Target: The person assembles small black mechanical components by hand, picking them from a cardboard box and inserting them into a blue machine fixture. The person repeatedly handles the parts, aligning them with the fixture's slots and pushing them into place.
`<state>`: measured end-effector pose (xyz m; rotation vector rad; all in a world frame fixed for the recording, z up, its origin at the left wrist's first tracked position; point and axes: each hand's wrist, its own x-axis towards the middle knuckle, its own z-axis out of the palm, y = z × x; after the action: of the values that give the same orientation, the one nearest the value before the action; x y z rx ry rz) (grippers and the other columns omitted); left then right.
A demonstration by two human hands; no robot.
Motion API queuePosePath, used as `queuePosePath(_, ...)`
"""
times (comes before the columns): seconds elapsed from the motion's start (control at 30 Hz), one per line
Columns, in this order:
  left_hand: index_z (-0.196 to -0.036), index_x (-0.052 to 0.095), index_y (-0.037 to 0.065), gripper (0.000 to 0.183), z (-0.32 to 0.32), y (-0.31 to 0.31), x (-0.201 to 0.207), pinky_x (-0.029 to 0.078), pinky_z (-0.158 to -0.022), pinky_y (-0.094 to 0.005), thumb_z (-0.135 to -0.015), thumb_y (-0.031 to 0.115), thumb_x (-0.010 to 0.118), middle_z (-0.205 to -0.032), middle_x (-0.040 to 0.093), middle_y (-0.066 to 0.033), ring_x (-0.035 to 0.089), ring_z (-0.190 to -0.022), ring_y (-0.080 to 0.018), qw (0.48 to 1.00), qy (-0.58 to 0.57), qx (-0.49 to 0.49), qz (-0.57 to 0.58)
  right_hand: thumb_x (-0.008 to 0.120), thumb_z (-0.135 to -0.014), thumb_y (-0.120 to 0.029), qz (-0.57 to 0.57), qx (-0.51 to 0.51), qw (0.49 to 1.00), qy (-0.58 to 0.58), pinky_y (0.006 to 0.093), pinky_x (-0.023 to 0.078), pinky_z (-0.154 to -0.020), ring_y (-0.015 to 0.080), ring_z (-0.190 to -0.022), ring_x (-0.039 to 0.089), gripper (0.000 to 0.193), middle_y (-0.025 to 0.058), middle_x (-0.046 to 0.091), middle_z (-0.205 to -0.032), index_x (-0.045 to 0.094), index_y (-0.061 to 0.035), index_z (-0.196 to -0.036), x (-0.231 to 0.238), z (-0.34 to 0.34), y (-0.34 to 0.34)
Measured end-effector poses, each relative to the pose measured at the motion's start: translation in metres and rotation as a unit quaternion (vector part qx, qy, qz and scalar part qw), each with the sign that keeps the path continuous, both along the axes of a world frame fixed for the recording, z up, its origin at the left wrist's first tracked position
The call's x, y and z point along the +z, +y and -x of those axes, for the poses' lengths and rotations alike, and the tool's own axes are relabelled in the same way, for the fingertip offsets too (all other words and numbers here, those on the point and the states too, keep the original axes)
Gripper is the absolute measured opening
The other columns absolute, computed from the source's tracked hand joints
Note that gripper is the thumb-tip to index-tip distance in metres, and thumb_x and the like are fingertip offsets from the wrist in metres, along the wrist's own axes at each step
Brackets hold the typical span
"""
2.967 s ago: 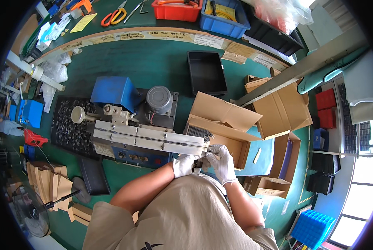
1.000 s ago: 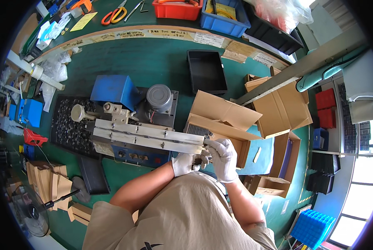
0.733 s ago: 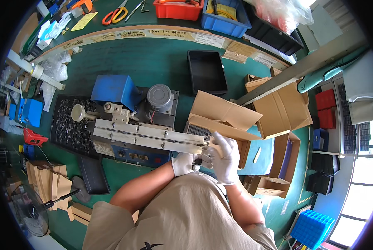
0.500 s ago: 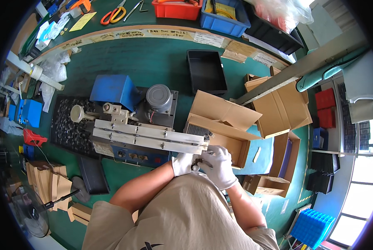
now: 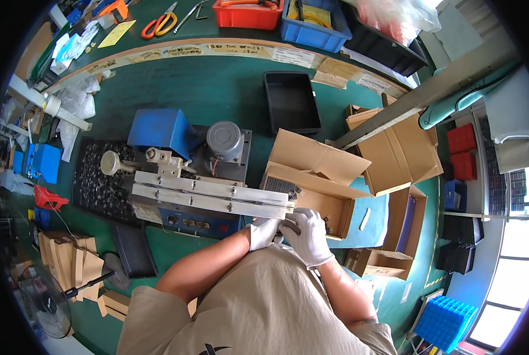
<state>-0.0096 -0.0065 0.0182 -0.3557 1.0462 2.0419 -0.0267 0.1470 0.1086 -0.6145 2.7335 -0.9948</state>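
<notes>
Dark part (image 5: 278,237): one, mostly hidden between the left hand (image 5: 264,233) and the right hand (image 5: 309,238).
White gloves: two, one per hand, close together with fingers curled; I cannot tell whether either hand pinches the part.
Metal rails (image 5: 211,196): two, side by side, ending just beyond the fingers and stretching leftward.
Cardboard box (image 5: 341,218): one, open, just right of the hands; the dark pieces (image 5: 281,186) inside are too small to count.
Scissors (image 5: 160,23): one pair, far beyond the hands, leftward.

Left grip (image 5: 265,233) seemingly touches right grip (image 5: 309,238) near metal rails (image 5: 208,202).
</notes>
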Motion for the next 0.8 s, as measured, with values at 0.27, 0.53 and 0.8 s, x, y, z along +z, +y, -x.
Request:
queuePosePath(0.27,-0.119,0.061,0.016,0.048,-0.001,0.002,-0.007,0.041,-0.053,-0.023,-0.105,0.053,0.034,-0.092,0.068,0.0002,0.057,-0.07,-0.0082,0.999,-0.024,0.035,-0.014,0.078,-0.075,-0.008,0.034,0.028,0.999,-0.004,0.0462,0.05,-0.087,0.038,-0.1,0.062,0.025,0.0175,0.068,-0.105,0.074,-0.0049,-0.1,-0.016,-0.005,0.007)
queuePosePath(0.53,-0.124,0.06,0.011,0.049,0.002,-0.002,0.007,0.036,-0.048,-0.0206,-0.104,0.05,0.037,-0.091,0.07,-0.0039,0.058,-0.066,-0.01,1.0,-0.017,0.004,-0.001,0.067,-0.084,0.005,0.11,-0.068,0.986,0.101,0.0378,0.053,-0.077,0.0329,-0.085,0.065,0.017,0.0143,0.066,-0.092,0.066,-0.0045,-0.099,0.002,0.009,0.014)
queuePosePath(0.8,-0.125,0.06,0.013,0.048,0.004,-0.001,0.005,0.038,-0.049,-0.0224,-0.104,0.05,0.039,-0.088,0.069,-0.0028,0.061,-0.067,-0.0115,0.996,-0.079,0.028,-0.04,0.067,-0.084,0.003,0.063,0.039,0.987,0.142,0.0422,0.053,-0.074,0.0359,-0.083,0.064,0.021,0.0144,0.065,-0.09,0.065,-0.0065,-0.103,0.023,0.025,0.003)
